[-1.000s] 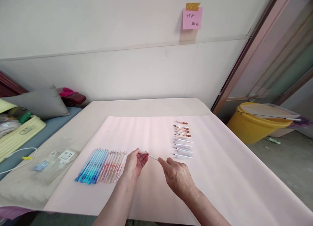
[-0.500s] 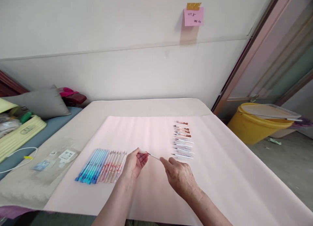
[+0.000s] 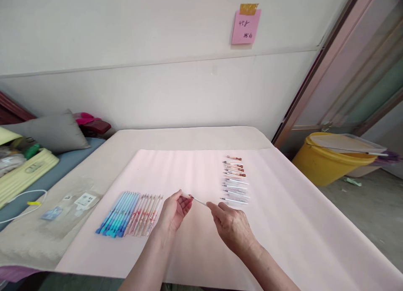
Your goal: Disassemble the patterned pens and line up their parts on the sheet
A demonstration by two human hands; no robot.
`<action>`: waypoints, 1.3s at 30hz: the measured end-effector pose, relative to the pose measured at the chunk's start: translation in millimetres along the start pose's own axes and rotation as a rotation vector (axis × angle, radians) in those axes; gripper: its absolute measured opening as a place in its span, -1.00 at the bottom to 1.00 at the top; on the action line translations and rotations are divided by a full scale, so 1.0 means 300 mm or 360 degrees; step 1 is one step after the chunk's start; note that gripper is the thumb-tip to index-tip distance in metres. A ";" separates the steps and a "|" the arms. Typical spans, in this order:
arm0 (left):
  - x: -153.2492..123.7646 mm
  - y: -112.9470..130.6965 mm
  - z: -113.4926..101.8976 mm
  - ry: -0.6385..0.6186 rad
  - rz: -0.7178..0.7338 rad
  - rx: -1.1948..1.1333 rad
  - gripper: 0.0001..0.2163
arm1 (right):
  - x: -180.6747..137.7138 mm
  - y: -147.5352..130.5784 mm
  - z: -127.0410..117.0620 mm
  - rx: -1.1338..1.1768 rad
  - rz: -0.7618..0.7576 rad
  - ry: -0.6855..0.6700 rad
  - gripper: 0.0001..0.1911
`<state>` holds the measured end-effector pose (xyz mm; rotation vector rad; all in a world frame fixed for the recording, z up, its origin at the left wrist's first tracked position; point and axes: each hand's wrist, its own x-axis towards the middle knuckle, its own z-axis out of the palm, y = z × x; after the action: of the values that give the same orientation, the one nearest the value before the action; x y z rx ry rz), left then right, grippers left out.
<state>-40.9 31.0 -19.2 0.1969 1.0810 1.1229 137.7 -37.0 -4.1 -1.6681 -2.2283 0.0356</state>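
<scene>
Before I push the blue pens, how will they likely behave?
The blue pens are probably stiff, being straight and slim. Lying side by side, they may shift together; their broader near ends might limit rolling.

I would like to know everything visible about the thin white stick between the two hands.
The thin white stick is straight, perhaps plastic, with a dark tip at its left end. It slants down rightward in view, against the pink sheet. The right hand pinches its right end, hiding that part; the left hand holds a pale piece near the tip; contact is unclear.
</scene>
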 end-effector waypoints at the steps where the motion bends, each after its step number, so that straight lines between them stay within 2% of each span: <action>1: 0.002 -0.002 -0.003 -0.0020 0.0040 0.0022 -0.89 | 0.000 0.000 -0.001 0.0000 0.0001 -0.0001 -0.67; 6: 0.006 0.001 -0.012 0.0019 0.0206 0.0047 -0.89 | 0.000 0.004 -0.003 0.0028 0.0025 0.0017 -0.67; 13: -0.012 -0.021 -0.001 -0.0191 0.0185 0.0195 -0.87 | 0.004 -0.002 0.000 0.0041 0.0037 -0.0017 -0.67; 19: -0.019 -0.023 0.001 -0.0219 0.0262 0.0211 -0.84 | 0.005 0.002 -0.012 0.0080 0.0053 -0.0046 -0.66; 25: -0.022 -0.013 0.002 -0.0337 0.0350 0.0107 -0.84 | 0.008 0.038 -0.022 0.0515 0.0242 0.0004 -0.67; 29: -0.061 -0.055 0.029 -0.0505 0.0260 0.0209 -0.82 | 0.026 0.044 -0.010 0.0961 0.0453 0.0083 -0.72; 32: -0.098 -0.104 0.056 -0.0606 0.0149 0.0350 -0.80 | 0.040 0.036 -0.007 0.1201 0.0540 0.0052 -0.74; 35: -0.121 -0.143 0.075 -0.0620 0.0080 0.0470 -0.79 | 0.048 0.030 -0.018 0.1228 0.0629 -0.0017 -0.78; 39: -0.127 -0.158 0.080 -0.0572 0.0107 0.0480 -0.80 | 0.051 0.030 -0.036 0.1126 0.0673 -0.0085 -0.80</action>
<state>7.1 -13.0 -13.4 0.6527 0.9195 0.9341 145.5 -22.2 8.1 -1.6645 -1.5613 0.8686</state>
